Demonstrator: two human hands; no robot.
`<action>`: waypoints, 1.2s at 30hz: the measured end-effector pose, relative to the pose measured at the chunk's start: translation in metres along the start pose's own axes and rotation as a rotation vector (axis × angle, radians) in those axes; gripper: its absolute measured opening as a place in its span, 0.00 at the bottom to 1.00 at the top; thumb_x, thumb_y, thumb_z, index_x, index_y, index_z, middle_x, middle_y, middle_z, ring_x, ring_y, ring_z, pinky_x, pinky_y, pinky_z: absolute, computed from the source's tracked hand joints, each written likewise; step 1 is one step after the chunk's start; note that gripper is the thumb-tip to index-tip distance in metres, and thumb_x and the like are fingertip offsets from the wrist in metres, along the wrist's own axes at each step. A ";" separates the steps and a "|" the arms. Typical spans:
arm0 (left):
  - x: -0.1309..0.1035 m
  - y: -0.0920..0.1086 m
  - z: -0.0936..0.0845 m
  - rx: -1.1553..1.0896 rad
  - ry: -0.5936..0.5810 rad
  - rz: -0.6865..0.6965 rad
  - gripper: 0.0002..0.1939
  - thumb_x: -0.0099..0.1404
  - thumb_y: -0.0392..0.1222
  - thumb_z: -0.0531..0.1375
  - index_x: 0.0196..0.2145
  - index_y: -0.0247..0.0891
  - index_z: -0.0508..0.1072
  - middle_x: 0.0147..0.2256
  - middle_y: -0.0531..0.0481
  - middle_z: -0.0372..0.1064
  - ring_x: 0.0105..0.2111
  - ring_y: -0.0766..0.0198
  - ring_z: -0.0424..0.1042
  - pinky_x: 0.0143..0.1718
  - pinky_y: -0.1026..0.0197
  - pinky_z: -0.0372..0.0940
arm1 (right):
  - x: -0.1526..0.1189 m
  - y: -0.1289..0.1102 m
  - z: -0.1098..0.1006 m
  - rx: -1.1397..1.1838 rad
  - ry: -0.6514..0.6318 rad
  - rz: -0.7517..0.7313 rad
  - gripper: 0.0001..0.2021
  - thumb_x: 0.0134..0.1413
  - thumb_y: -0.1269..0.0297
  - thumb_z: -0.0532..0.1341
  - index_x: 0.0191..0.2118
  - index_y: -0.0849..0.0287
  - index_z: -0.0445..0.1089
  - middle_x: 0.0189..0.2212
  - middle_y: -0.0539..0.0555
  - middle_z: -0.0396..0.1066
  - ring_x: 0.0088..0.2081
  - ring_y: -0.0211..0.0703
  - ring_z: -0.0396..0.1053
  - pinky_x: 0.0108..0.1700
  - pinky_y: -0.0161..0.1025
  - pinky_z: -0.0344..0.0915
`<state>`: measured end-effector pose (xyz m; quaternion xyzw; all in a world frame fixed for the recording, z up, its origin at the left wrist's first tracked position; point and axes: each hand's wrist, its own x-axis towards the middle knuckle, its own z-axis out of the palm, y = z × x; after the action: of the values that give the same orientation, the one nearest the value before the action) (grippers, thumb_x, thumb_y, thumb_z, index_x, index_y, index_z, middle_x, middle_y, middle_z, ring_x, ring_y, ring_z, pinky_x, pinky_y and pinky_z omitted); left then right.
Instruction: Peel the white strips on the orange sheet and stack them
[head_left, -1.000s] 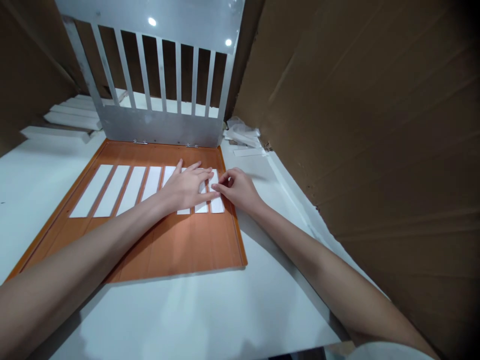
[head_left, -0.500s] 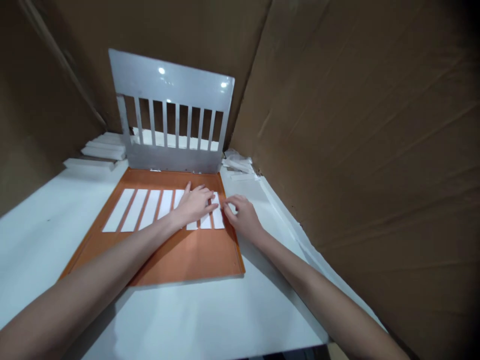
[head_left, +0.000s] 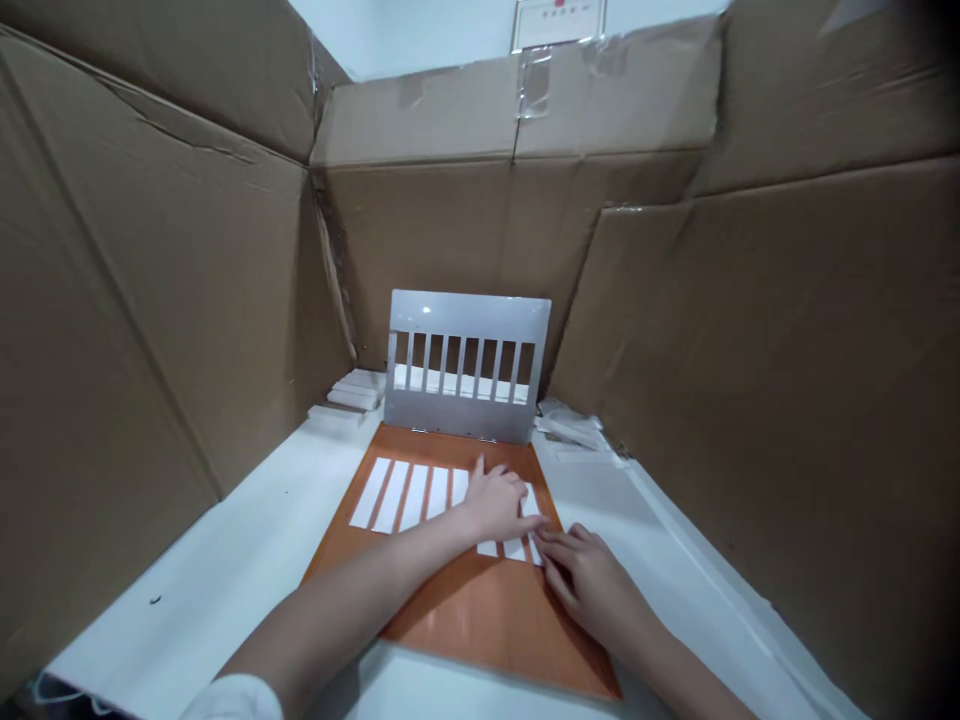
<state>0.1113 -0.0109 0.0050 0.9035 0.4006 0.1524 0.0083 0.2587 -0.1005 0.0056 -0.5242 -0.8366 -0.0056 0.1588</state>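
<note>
On the orange board (head_left: 480, 620) lies a row of several white strips (head_left: 390, 497), side by side with narrow gaps. Hinged at the board's far edge, a grey metal frame with slots (head_left: 469, 312) stands upright. My left hand (head_left: 499, 503) rests over the strips right of the middle, fingers apart, and hides parts of them. Near the lower end of the rightmost strip (head_left: 534, 500) is my right hand (head_left: 589, 575), its thumb and fingertips close to that strip and to my left thumb. Whether its fingertips pinch anything is too small to tell.
Stacked white strips (head_left: 356, 390) lie at the back left of the white table (head_left: 217, 570). More white pieces (head_left: 570, 425) lie at the back right. Brown cardboard walls (head_left: 450, 220) enclose the back and both sides.
The camera view has tilted up and turned left, showing more cardboard. My right hand has moved from beside the rightmost strip to its lower end. My left hand stays over the strips.
</note>
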 end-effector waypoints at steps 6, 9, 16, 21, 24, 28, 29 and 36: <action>0.006 -0.007 0.002 -0.032 -0.012 0.034 0.19 0.62 0.58 0.53 0.34 0.38 0.69 0.39 0.47 0.69 0.46 0.53 0.64 0.55 0.40 0.46 | -0.004 -0.006 -0.005 -0.039 -0.039 0.019 0.14 0.53 0.74 0.50 0.36 0.58 0.73 0.39 0.56 0.74 0.37 0.47 0.63 0.40 0.41 0.59; 0.010 -0.009 0.003 -0.033 -0.023 0.042 0.16 0.65 0.53 0.52 0.32 0.38 0.69 0.38 0.47 0.68 0.46 0.53 0.65 0.55 0.41 0.46 | -0.004 -0.004 -0.003 -0.012 -0.047 0.010 0.14 0.54 0.73 0.50 0.38 0.58 0.73 0.41 0.54 0.73 0.36 0.46 0.62 0.40 0.41 0.57; 0.002 -0.013 0.001 -0.032 -0.020 0.084 0.19 0.64 0.56 0.51 0.35 0.38 0.70 0.40 0.48 0.68 0.48 0.54 0.62 0.58 0.43 0.37 | -0.006 -0.002 -0.005 -0.018 -0.050 -0.036 0.14 0.55 0.72 0.50 0.38 0.58 0.72 0.39 0.54 0.74 0.35 0.45 0.60 0.39 0.40 0.54; 0.001 -0.014 0.002 -0.075 -0.016 0.066 0.18 0.63 0.56 0.53 0.35 0.38 0.70 0.39 0.49 0.68 0.47 0.54 0.63 0.58 0.41 0.36 | -0.005 -0.002 -0.009 -0.051 -0.081 -0.069 0.14 0.55 0.73 0.50 0.37 0.58 0.72 0.40 0.54 0.73 0.36 0.44 0.60 0.40 0.39 0.53; 0.004 -0.013 0.004 -0.121 -0.026 0.046 0.15 0.64 0.51 0.53 0.34 0.38 0.70 0.39 0.48 0.69 0.46 0.53 0.64 0.57 0.38 0.36 | -0.005 -0.002 -0.006 -0.055 -0.081 -0.066 0.13 0.54 0.74 0.50 0.38 0.58 0.71 0.42 0.54 0.72 0.37 0.44 0.60 0.40 0.39 0.53; 0.006 -0.015 0.003 -0.220 -0.057 0.034 0.11 0.65 0.44 0.51 0.33 0.38 0.71 0.40 0.47 0.69 0.49 0.52 0.62 0.57 0.37 0.31 | -0.006 -0.003 -0.003 -0.040 -0.123 -0.016 0.13 0.55 0.73 0.50 0.39 0.60 0.71 0.42 0.56 0.72 0.40 0.45 0.61 0.42 0.39 0.53; 0.007 -0.017 0.001 -0.259 -0.068 0.033 0.11 0.65 0.43 0.51 0.33 0.38 0.72 0.42 0.47 0.70 0.51 0.52 0.61 0.57 0.37 0.30 | -0.005 -0.004 -0.004 -0.036 -0.136 0.000 0.13 0.55 0.73 0.50 0.39 0.60 0.71 0.41 0.57 0.72 0.40 0.45 0.61 0.43 0.39 0.53; -0.013 -0.048 -0.034 -0.668 -0.037 -0.055 0.18 0.64 0.45 0.52 0.47 0.36 0.70 0.54 0.43 0.62 0.55 0.55 0.58 0.56 0.57 0.51 | 0.044 0.014 -0.024 0.005 -0.332 -0.001 0.10 0.53 0.68 0.54 0.38 0.59 0.72 0.35 0.54 0.71 0.40 0.42 0.65 0.44 0.35 0.56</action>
<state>0.0588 0.0084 0.0268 0.8424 0.3523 0.2586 0.3153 0.2597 -0.0600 0.0378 -0.5173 -0.8515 0.0830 0.0195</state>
